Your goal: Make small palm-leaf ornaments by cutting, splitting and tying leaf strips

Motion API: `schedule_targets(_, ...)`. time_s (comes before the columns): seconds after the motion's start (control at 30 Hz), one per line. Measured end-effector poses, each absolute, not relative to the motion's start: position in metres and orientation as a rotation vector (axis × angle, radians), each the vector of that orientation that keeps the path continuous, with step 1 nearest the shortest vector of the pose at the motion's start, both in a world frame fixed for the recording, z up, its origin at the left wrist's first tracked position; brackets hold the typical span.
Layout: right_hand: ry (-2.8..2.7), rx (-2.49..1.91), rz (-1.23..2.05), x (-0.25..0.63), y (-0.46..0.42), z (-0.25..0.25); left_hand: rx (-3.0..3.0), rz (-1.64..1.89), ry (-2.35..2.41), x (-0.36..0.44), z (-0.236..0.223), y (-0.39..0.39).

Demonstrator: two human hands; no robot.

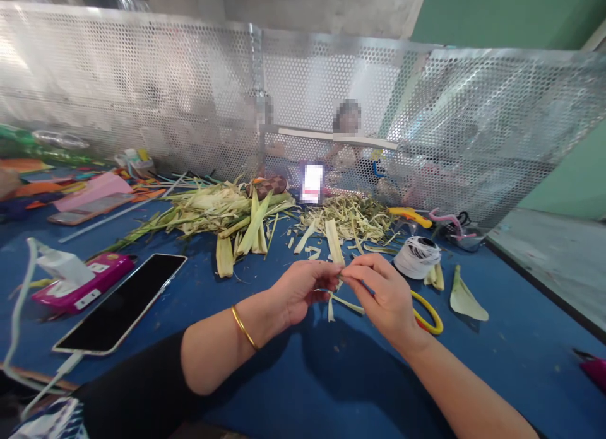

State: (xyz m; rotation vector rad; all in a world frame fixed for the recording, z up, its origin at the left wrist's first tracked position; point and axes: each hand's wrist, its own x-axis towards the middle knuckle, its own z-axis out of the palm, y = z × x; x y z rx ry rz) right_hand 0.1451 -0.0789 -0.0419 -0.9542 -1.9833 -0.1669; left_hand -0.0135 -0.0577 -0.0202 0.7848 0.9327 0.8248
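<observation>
My left hand (303, 294), with a gold bangle at its wrist, and my right hand (383, 297) meet fingertip to fingertip above the blue table. Both pinch a pale green husk strip (334, 240), which stands up beyond the fingers. Thin strip ends (331, 310) hang below them; the exact pinch point is hidden by the fingers. Beside my right hand sits a spool of white thread (416, 258). A yellow ring (433, 316), like a scissor handle, is partly covered by that hand. Farther right lies a single husk piece (466, 300).
Husk pile (213, 209) and shredded scraps (360, 215) lie ahead, before a perforated metal screen (189, 92). A lit phone (311, 183) stands there. At left: a dark phone (125, 303) on a cable, a magenta power strip (85, 284), pink paper (95, 192). People sit behind the screen.
</observation>
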Motion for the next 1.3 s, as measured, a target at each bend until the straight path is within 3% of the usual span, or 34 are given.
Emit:
schedule_targets(0.2, -2.012, -0.944, -0.219, 0.146, -0.077, -0.043, 0.774, 0.817, 0.924, -0.012, -0.021, -0.058)
schedule_targets(0.63, -1.798, -1.120, 0.186, 0.140, -0.081, -0.036, 1.017, 1.060, 0.845, -0.009, -0.029, -0.062)
schedule_targets(1.3, -1.377, -1.278, 0.648, 0.136, -0.078, -0.039, 1.075, 1.079, 0.863, -0.004, -0.033, -0.062)
